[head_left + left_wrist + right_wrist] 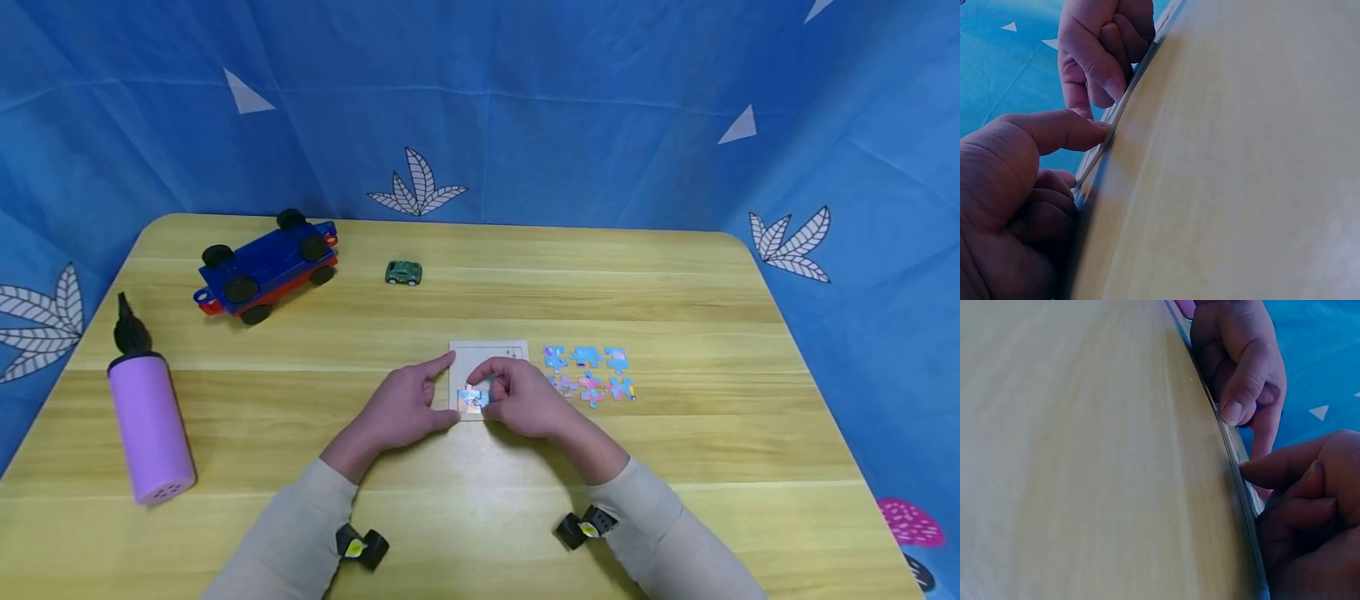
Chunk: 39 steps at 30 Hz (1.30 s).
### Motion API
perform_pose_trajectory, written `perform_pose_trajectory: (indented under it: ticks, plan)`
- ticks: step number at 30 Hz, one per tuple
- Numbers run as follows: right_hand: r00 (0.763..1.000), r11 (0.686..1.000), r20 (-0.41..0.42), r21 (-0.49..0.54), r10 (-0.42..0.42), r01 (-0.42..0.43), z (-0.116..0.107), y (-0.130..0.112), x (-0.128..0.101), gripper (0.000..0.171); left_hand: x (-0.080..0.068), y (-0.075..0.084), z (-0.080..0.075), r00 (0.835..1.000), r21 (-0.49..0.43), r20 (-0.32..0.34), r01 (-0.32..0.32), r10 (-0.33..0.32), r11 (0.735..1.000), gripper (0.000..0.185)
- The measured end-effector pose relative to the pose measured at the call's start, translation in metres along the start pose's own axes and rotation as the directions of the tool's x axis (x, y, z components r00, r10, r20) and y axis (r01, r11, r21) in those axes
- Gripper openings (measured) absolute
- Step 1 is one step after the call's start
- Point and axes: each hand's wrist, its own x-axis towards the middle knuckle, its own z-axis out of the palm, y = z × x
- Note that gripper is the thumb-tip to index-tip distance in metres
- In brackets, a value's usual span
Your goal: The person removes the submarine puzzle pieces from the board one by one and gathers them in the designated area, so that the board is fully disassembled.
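Observation:
A small white puzzle board (487, 348) lies flat on the wooden table. Along its left side my left hand (405, 404) rests with index finger and thumb stretched out, touching the board's edge near two corners. My right hand (525, 398) reaches over the board from the right. Its bent index finger and thumb pinch at the joined puzzle pieces (471, 400) in the board's lower left; these fingers partly cover them. Loose puzzle pieces (591, 388), pink and blue, lie in two rows just right of the board, one partly behind my right hand.
An overturned blue and red toy wagon (273, 267) sits at the back left, with a small green toy car (403, 272) to its right. On the left lies a purple hand pump (152, 425) with a black nozzle. A blue patterned cloth (570, 150) hangs behind the table (697, 333).

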Motion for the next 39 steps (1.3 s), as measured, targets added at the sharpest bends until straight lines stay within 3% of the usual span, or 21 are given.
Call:
perform_pose_trajectory:
  ticks: [22, 39]
  plan:
    - [0.999, 0.999, -0.005, -0.024, -0.044, 0.044, 0.0003, 0.0043, -0.0002, 0.043, 0.0016, -0.0016, 0.0018, 1.0, 0.014, -0.004, -0.011, 0.011, 1.0, 0.085]
    - [0.999, 0.999, -0.029, -0.037, -0.022, 0.021, 0.0026, 0.0036, 0.0002, 0.028, 0.0008, -0.0015, 0.0016, 1.0, 0.006, -0.006, -0.019, 0.019, 1.0, 0.084]
